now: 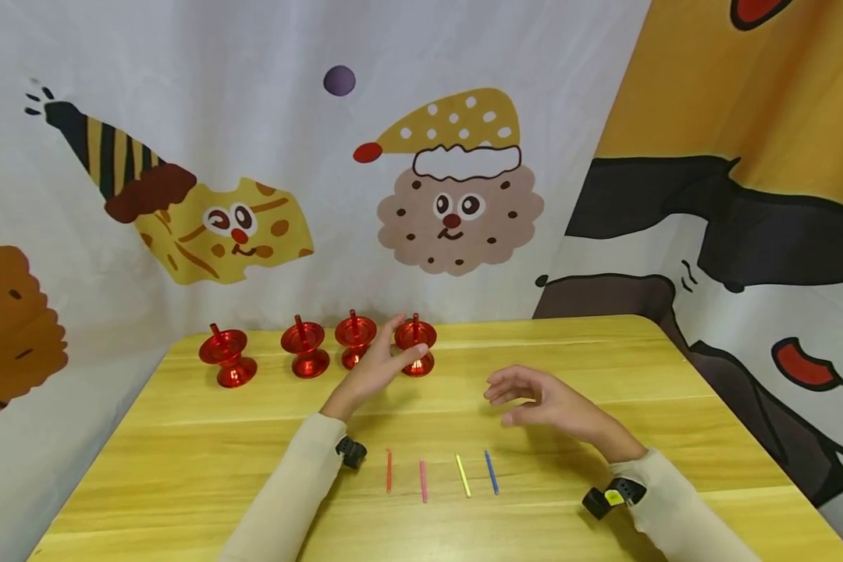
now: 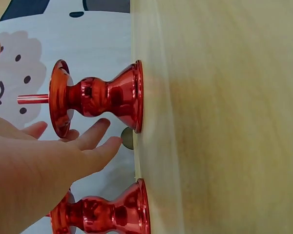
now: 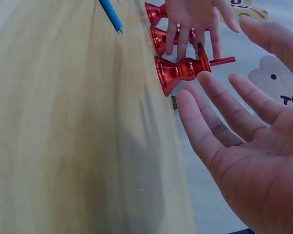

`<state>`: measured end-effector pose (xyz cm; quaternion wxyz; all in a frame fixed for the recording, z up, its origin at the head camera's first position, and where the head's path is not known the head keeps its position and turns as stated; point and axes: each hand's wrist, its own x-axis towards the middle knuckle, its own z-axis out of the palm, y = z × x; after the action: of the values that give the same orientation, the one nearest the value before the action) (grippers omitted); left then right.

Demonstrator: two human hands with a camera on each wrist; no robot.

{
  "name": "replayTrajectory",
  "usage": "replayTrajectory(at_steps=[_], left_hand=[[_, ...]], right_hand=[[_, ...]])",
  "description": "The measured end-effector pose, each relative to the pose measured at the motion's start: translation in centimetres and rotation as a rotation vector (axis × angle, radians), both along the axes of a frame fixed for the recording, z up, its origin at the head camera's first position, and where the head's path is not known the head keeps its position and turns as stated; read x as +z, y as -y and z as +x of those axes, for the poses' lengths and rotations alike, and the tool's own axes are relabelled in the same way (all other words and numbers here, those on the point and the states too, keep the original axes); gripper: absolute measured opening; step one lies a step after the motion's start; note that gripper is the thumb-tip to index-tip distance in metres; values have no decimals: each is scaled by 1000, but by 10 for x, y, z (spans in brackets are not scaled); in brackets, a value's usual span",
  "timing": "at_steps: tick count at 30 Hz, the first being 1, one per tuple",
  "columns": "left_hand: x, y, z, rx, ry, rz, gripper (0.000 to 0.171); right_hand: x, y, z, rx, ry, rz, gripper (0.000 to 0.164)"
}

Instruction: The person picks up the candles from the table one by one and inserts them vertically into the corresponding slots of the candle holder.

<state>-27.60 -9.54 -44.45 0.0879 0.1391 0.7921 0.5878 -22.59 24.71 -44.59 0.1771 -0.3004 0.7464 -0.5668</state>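
Note:
Several shiny red candle holders, each with a dish, a waisted foot and an upright tube, stand in a row along the table's back. My left hand (image 1: 372, 369) reaches to the rightmost candle holder (image 1: 424, 337), thumb and fingers spread beside it. In the left wrist view the fingers lie next to that holder (image 2: 90, 96); whether they touch it I cannot tell. My right hand (image 1: 544, 402) hovers over the table to the right, fingers loosely bent, holding nothing. Nearer me lie a red candle (image 1: 389, 472), a pink candle (image 1: 424, 481), a yellow candle (image 1: 463, 476) and a blue candle (image 1: 492, 473).
The other holders stand to the left: one candle holder (image 1: 355, 334) partly behind my left hand, another candle holder (image 1: 305, 339), and the leftmost candle holder (image 1: 229, 351). A cartoon-printed curtain (image 1: 253, 78) hangs behind the wooden table (image 1: 576, 351).

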Motion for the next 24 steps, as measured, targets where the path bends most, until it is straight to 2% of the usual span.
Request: replayTrajectory(at_steps=[6, 12, 13, 16, 17, 19, 20, 23, 24], left_hand=[[0, -4, -3, -16, 38, 36, 94], [-1, -3, -6, -12, 66, 32, 101], [-5, 0, -9, -23, 53, 31, 102], [-6, 1, -8, -34, 46, 40, 104], [-10, 3, -12, -40, 32, 39, 105], [-12, 3, -11, -40, 34, 47, 105], [-8, 1, -8, -33, 50, 57, 104], [-8, 1, -8, -27, 69, 70, 101], [-5, -1, -5, -21, 89, 76, 99]], right_hand=[[-8, -2, 3, 70, 63, -20, 41], [-8, 2, 6, 82, 114, 44, 34], [-7, 3, 7, 80, 114, 63, 33], [-6, 6, 11, 90, 102, 123, 27], [-6, 7, 12, 94, 90, 145, 26], [-6, 9, 14, 98, 65, 191, 23], [-6, 10, 16, 100, 54, 210, 22], [-7, 14, 20, 90, 15, 261, 22], [-8, 15, 21, 87, 2, 274, 23]])
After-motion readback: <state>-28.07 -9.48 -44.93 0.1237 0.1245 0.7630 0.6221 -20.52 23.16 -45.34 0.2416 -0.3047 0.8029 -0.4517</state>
